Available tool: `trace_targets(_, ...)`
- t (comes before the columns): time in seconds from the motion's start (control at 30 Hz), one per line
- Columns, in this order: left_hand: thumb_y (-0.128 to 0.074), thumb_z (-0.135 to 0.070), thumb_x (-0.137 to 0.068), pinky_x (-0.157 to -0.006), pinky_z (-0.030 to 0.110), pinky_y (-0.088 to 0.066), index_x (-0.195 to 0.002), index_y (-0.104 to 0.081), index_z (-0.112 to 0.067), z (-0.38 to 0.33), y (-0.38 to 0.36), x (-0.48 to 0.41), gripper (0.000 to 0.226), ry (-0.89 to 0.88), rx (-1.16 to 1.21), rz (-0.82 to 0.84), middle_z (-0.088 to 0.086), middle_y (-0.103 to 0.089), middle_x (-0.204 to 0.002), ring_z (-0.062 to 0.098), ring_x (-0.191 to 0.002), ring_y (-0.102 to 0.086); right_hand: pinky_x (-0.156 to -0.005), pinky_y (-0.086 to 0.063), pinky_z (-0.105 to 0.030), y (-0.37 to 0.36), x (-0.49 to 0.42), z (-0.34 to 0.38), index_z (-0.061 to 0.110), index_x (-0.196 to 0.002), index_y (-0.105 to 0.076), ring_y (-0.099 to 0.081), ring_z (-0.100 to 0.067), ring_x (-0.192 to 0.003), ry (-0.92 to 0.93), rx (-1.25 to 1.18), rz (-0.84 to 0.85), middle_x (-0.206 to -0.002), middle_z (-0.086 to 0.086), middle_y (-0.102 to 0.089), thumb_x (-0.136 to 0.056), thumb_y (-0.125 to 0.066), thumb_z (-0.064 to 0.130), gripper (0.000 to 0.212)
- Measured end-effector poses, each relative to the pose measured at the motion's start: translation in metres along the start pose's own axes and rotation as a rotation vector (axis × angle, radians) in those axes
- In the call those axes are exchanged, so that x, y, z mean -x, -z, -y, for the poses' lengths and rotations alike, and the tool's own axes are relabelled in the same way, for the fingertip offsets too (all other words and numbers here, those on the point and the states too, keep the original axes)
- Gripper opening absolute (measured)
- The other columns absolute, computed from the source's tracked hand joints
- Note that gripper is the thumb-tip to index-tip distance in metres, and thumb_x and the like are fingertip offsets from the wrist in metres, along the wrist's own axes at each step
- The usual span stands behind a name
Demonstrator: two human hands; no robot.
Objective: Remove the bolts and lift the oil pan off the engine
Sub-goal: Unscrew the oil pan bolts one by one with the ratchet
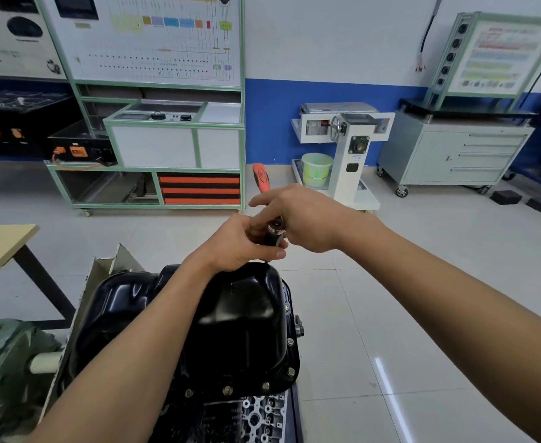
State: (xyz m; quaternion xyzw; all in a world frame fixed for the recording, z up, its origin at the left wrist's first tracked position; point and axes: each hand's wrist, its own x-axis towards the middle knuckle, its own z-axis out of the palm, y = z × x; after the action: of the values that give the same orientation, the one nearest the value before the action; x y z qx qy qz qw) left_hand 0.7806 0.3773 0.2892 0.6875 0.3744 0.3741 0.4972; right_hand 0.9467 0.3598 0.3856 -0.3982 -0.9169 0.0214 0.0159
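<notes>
The engine (256, 417) sits nearest, with the black oil pan (231, 314) seated on top. Bolts (227, 390) sit in the pan's near flange. At the pan's far edge, the left hand (240, 244) has its fingers curled around the socket (270, 238). The right hand (307, 215) has its fingers closed on the head of the ratchet (260, 178).

automotive training workshop, wiring trainer board (154, 36), tool cabinet (454, 155)
</notes>
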Motion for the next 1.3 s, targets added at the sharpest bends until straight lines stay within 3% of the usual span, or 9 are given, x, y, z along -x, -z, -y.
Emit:
trace_targets(0.1,-0.077,0.013,-0.079,-0.074,0.030,-0.054,-0.090,-0.072,-0.002,0.001,-0.003,-0.001,0.019,0.025,0.031,-0.033,0.002,-0.073,-0.077,0.015,-0.073,-0.065,-0.084,-0.051,-0.035,0.002,0.002,0.002,0.024,-0.115,-0.073,-0.058,-0.027,-0.117,-0.067,0.018,-0.016,-0.126,-0.004,-0.065,-0.080,-0.063,0.000,0.043)
trace_targets(0.2,-0.080,0.011,-0.076,-0.068,0.030,-0.053,-0.091,-0.076,-0.003,0.003,-0.004,-0.002,0.021,0.025,0.035,-0.093,0.000,-0.073,-0.072,0.015,-0.063,-0.061,-0.061,-0.043,-0.035,0.001,0.004,0.011,0.018,-0.086,-0.060,-0.059,-0.029,-0.083,-0.212,0.171,-0.058,-0.084,-0.001,-0.057,-0.081,-0.062,0.013,0.008)
trace_targets(0.37,-0.082,0.006,-0.077,-0.066,0.023,-0.053,-0.097,-0.080,-0.012,0.006,-0.003,-0.002,0.027,-0.039,0.007,-0.115,0.000,-0.077,-0.078,0.009,-0.066,-0.066,-0.047,-0.033,-0.028,0.000,0.008,0.013,0.017,-0.065,-0.044,-0.050,-0.017,-0.054,-0.352,0.035,-0.016,-0.065,-0.001,-0.052,-0.087,-0.065,0.025,0.031)
trace_targets(0.57,-0.074,-0.007,-0.065,-0.064,0.030,-0.054,-0.094,-0.073,0.009,0.011,-0.001,-0.005,0.033,-0.032,-0.038,-0.207,0.029,-0.072,-0.085,0.018,-0.067,-0.066,-0.050,-0.051,-0.023,-0.016,0.006,0.020,0.008,-0.077,-0.064,-0.071,-0.017,-0.063,-0.472,-0.435,-0.080,-0.068,-0.005,-0.074,-0.088,-0.062,0.023,0.018)
trace_targets(0.63,-0.076,-0.006,-0.066,-0.064,0.031,-0.054,-0.092,-0.074,0.004,0.011,-0.002,-0.004,0.027,-0.043,-0.031,-0.197,0.026,-0.073,-0.083,0.019,-0.068,-0.066,-0.054,-0.052,-0.033,-0.018,0.005,0.018,0.007,-0.083,-0.066,-0.066,-0.025,-0.066,-0.475,-0.371,-0.113,-0.073,-0.006,-0.070,-0.086,-0.065,0.025,0.019)
trace_targets(0.8,-0.090,-0.003,-0.073,-0.069,0.017,-0.051,-0.082,-0.078,-0.020,0.011,-0.002,0.002,0.022,-0.031,-0.135,-0.101,-0.005,-0.076,-0.079,0.007,-0.073,-0.067,-0.052,-0.033,-0.027,-0.005,0.010,0.016,0.033,-0.109,-0.072,-0.055,-0.026,-0.076,-0.318,0.109,-0.090,-0.083,0.001,-0.054,-0.085,-0.068,0.016,0.030)
trace_targets(1.03,-0.063,0.007,-0.086,-0.092,0.026,-0.055,-0.107,-0.076,-0.018,-0.003,0.032,-0.023,0.035,0.248,-0.514,0.282,-0.005,-0.078,-0.107,0.015,-0.101,-0.072,-0.074,-0.051,-0.036,-0.008,-0.007,-0.012,0.023,-0.107,-0.074,-0.059,-0.023,-0.109,0.008,0.149,-0.142,-0.119,0.003,-0.067,-0.081,-0.053,-0.003,0.042)
trace_targets(1.13,-0.054,0.001,-0.092,-0.090,0.027,-0.052,-0.117,-0.073,-0.027,0.011,0.035,-0.043,0.042,0.406,-0.781,0.491,-0.003,-0.074,-0.112,0.020,-0.100,-0.067,-0.070,-0.039,-0.031,-0.016,-0.015,-0.022,0.017,-0.102,-0.074,-0.055,-0.021,-0.107,0.071,0.031,-0.218,-0.122,0.004,-0.067,-0.080,-0.060,-0.008,0.036)
trace_targets(1.3,-0.048,0.000,-0.091,-0.104,0.043,-0.047,-0.126,-0.069,-0.024,0.037,0.024,-0.064,0.048,0.488,-0.925,0.697,0.008,-0.068,-0.127,0.030,-0.117,-0.061,-0.074,-0.048,-0.040,-0.023,-0.025,-0.043,0.013,-0.091,-0.072,-0.055,-0.025,-0.097,0.082,-0.118,-0.302,-0.115,0.001,-0.068,-0.074,-0.066,-0.013,0.032)
